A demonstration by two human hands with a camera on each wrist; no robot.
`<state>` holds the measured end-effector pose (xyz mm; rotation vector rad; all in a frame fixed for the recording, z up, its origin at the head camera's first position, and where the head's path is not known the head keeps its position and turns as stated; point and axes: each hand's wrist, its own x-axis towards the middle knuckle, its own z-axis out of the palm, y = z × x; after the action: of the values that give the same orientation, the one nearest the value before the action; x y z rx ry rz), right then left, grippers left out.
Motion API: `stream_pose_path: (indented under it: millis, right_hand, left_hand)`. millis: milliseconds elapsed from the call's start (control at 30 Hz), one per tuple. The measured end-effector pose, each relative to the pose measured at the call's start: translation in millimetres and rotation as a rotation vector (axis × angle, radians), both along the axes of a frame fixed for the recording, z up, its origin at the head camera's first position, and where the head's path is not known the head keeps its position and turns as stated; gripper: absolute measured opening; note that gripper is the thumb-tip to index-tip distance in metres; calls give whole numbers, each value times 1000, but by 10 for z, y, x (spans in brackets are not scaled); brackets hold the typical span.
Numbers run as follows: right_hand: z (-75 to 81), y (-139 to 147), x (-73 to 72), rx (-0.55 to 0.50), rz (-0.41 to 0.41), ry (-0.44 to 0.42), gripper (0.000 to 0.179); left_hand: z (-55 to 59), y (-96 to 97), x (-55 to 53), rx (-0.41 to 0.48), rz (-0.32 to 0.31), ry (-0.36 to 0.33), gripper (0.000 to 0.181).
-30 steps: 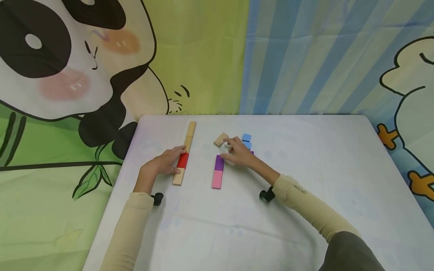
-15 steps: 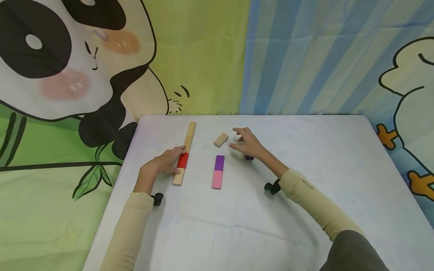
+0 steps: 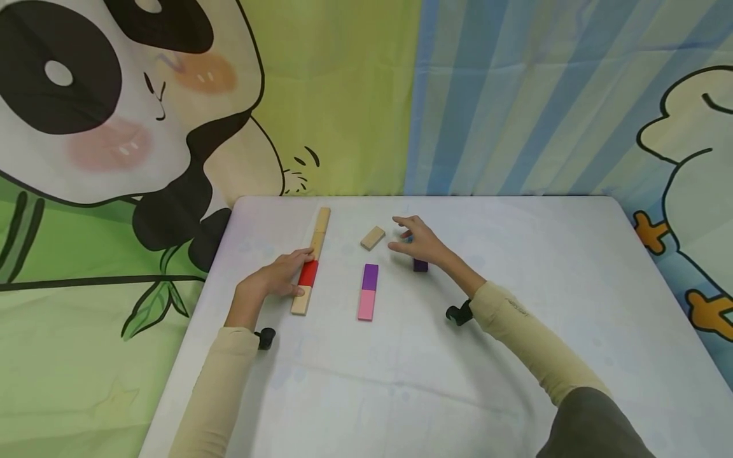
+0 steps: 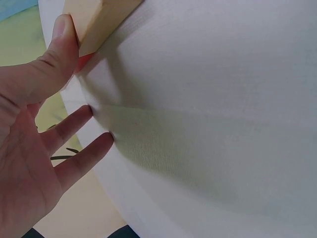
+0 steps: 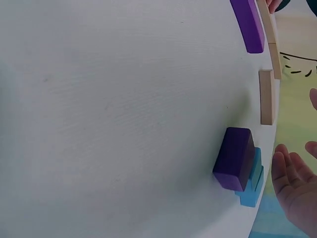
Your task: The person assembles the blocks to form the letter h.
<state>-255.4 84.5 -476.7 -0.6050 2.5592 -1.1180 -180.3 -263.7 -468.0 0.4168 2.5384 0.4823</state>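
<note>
My left hand (image 3: 280,273) rests along the left side of a straight row of wooden blocks. Its thumb touches the near plain block (image 3: 300,304), and its fingertips reach the plain block beyond the red block (image 3: 308,273). The left wrist view shows the thumb against bare wood, other fingers extended. My right hand (image 3: 422,242), fingers parted and holding nothing, hovers over a dark purple block (image 5: 234,153) and blue blocks (image 5: 252,196). In the head view it mostly hides the blue ones. A loose plain block (image 3: 373,238) lies left of its fingertips.
Between the hands, a purple block (image 3: 370,277) lies end to end with a pink block (image 3: 366,305). The white table (image 3: 504,254) ends at a printed cloth backdrop (image 3: 343,95) behind. Both wrists carry small black cameras.
My right hand has moved right, away from the loose plain block and the purple block, and now covers the blue blocks. My left hand stays in place.
</note>
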Motion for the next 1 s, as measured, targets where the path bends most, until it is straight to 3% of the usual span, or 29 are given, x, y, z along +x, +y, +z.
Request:
stream_pose_path:
  millis: [200, 433, 1000]
  right_hand:
    - [-6, -124, -98, 12, 46, 6, 71]
    - [-67, -278, -200, -2, 46, -34, 71]
    - [-181, -425, -239, 20, 67, -10, 67]
  left_hand:
    - [17, 10, 14, -7, 1, 2, 80]
    - [3, 8, 1, -4, 6, -2, 80]
    - [10, -1, 8, -1, -12, 7, 78]
